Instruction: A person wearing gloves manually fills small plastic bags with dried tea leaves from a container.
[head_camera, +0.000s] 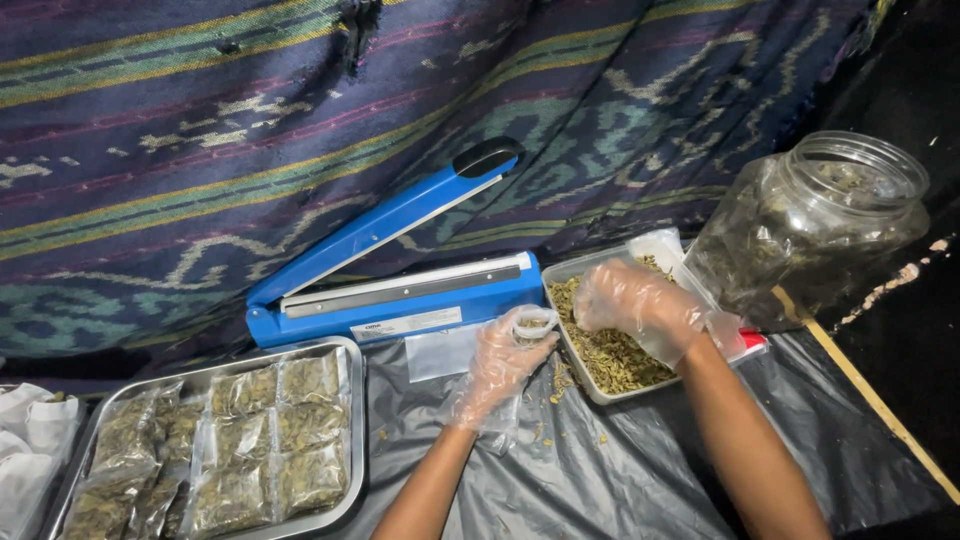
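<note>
- a small clear pouch (532, 326) sits in the left hand (500, 368), its mouth held open at the fingertips; the gloved fingers curl closed around it.
- the right hand (637, 305), also in a thin clear glove, hovers just right of the pouch with fingers bunched downward over the tray; whether it pinches any leaves i cannot tell.
- under the right hand: one shallow rectangular tray (585, 378) holding a heap of dried greenish-yellow leaves (612, 355).
- a few loose leaf bits lie on the grey plastic sheet (620, 470) just below the left hand.
- just left of the pouch, one empty flat bag (436, 352) lies on the sheet.
- above and left of the grip: one blue heat sealer (395, 290), its arm raised, black knob at the tip.
- right of the right hand, well up: one big clear jar (815, 230), lid off, leaning, with dark dried leaves inside.
- far left of the grip: one steel pan (352, 400) packed with sealed pouches of leaves (250, 440), about ten that i can count, some overlapping.
- at the left edge: white cloth (30, 440), bunched.
- behind everything: a striped woven fabric (200, 130) in blue, green and purple.
</note>
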